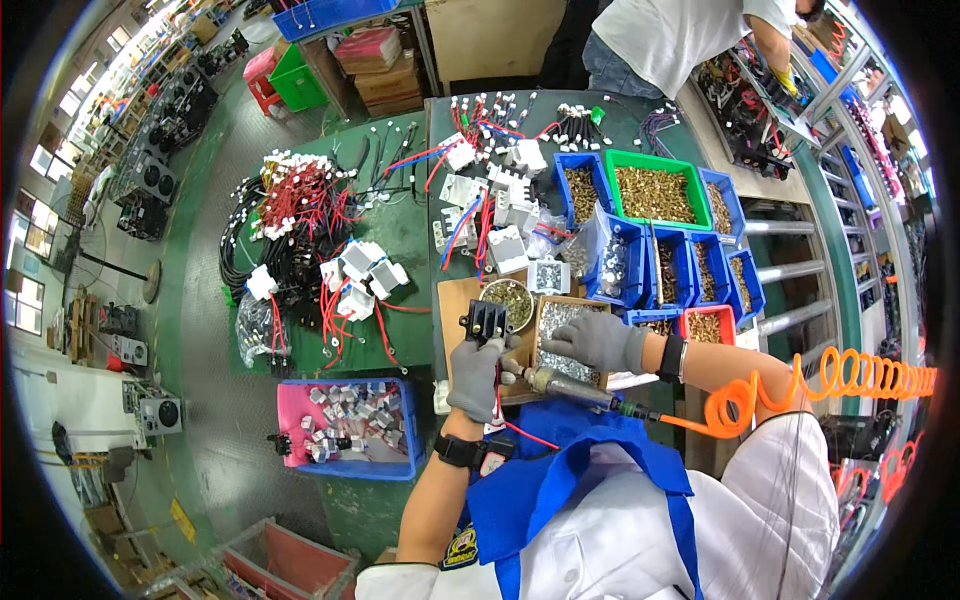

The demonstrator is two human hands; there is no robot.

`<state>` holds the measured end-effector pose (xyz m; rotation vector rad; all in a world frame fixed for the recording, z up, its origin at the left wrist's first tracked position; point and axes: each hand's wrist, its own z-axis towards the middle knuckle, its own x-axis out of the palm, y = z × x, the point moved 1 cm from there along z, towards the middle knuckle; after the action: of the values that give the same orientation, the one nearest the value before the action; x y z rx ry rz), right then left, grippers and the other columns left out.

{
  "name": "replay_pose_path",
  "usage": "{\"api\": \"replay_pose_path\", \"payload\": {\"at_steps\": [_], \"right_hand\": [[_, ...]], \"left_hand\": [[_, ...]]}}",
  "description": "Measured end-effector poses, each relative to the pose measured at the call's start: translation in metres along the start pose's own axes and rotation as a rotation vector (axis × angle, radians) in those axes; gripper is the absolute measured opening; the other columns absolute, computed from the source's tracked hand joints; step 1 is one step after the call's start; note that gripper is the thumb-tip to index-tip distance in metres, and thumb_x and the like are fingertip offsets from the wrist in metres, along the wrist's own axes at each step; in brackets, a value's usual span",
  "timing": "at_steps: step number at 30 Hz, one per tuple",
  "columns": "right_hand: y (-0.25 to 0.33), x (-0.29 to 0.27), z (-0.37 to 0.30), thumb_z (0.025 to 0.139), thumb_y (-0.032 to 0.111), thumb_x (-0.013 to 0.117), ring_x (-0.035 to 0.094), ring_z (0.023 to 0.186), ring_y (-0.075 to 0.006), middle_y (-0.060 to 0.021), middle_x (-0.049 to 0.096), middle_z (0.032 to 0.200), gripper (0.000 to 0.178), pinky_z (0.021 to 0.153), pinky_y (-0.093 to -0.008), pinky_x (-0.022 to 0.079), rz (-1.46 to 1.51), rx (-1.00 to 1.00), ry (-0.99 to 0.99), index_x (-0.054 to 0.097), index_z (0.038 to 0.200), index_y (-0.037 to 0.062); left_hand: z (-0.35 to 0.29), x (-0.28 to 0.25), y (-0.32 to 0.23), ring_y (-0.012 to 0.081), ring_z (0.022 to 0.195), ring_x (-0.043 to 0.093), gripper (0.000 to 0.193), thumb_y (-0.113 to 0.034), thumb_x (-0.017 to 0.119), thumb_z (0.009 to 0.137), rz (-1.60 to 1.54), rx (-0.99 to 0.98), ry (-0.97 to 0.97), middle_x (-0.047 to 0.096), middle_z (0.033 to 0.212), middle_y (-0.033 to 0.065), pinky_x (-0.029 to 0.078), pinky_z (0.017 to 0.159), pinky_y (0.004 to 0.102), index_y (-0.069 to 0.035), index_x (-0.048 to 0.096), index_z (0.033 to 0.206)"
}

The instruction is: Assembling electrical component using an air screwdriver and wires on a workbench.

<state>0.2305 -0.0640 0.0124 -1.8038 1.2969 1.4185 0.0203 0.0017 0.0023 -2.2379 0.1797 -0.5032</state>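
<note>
Green bench [405, 215] left of hardware tray [570, 299]: white modules [363, 262], wires already attached. Left hand [473, 378] grips black terminal block [486, 320], just left of tray; right hand [600, 340] over tray, grip unclear. Block looks unfinished; silver hardware [562, 318] loose, driver [572, 388] tray's near side.

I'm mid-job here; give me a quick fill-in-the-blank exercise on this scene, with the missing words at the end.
1. The part held in the left hand is coloured ____.
2. The right hand wears a ____ glove.
3. The coiled hose is coloured ____.
4. The wire pile lies to the ____ of both hands.

Missing words: black; gray; orange; left.
</note>
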Motion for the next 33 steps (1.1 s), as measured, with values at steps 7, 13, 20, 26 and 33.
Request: {"api": "replay_pose_path", "payload": {"at_steps": [7,13,20,26,33], "right_hand": [[-0.021,0.003,0.037,0.083,0.017,0.053,0.060,0.079,-0.0341,-0.0128,0.059,0.082,0.022,0.069,-0.0448,0.049,0.323,0.253,-0.412,0.059,0.103,0.0113],[-0.033,0.014,0.069,0.082,0.015,0.053,0.061,0.079,-0.0351,-0.0135,0.062,0.085,0.027,0.071,-0.0449,0.049,0.331,0.340,-0.314,0.059,0.108,0.0148],[-0.044,0.021,0.100,0.078,0.008,0.055,0.062,0.085,-0.0321,-0.0127,0.063,0.090,0.043,0.073,-0.0421,0.050,0.163,0.106,-0.315,0.055,0.120,0.0179],[-0.044,0.018,0.125,0.088,0.013,0.046,0.066,0.075,-0.0324,-0.0128,0.066,0.082,0.031,0.061,-0.0433,0.052,0.089,0.173,-0.200,0.053,0.118,0.0159],[-0.030,0.020,0.139,0.085,0.013,0.051,0.067,0.070,-0.0297,-0.0123,0.065,0.074,0.021,0.056,-0.0409,0.052,-0.057,0.130,-0.191,0.054,0.105,0.0068]], "left_hand": [[-0.003,-0.012,0.001,0.0109,0.048,0.054,0.019,-0.014,0.052,0.090,0.052,-0.020,-0.022,0.065,0.076,0.0086,0.043,0.041,0.0222,0.001,0.061,0.098],[-0.007,-0.018,0.007,0.0095,0.049,0.053,0.016,-0.012,0.053,0.090,-0.020,-0.013,-0.065,0.063,0.074,0.0060,0.043,0.040,0.0226,-0.001,0.061,0.098],[-0.007,-0.019,0.017,0.0101,0.052,0.056,0.016,-0.009,0.053,0.089,-0.034,-0.054,-0.043,0.066,0.083,0.0084,0.046,0.041,0.0224,0.001,0.059,0.099],[-0.014,-0.021,0.013,0.0116,0.052,0.058,0.017,-0.008,0.052,0.088,-0.026,-0.066,-0.080,0.067,0.084,0.0100,0.046,0.041,0.0228,0.002,0.059,0.099],[-0.013,-0.026,0.018,0.0125,0.052,0.060,0.018,-0.006,0.051,0.086,-0.063,-0.080,-0.110,0.068,0.088,0.0124,0.045,0.040,0.0234,0.002,0.060,0.100]]}}
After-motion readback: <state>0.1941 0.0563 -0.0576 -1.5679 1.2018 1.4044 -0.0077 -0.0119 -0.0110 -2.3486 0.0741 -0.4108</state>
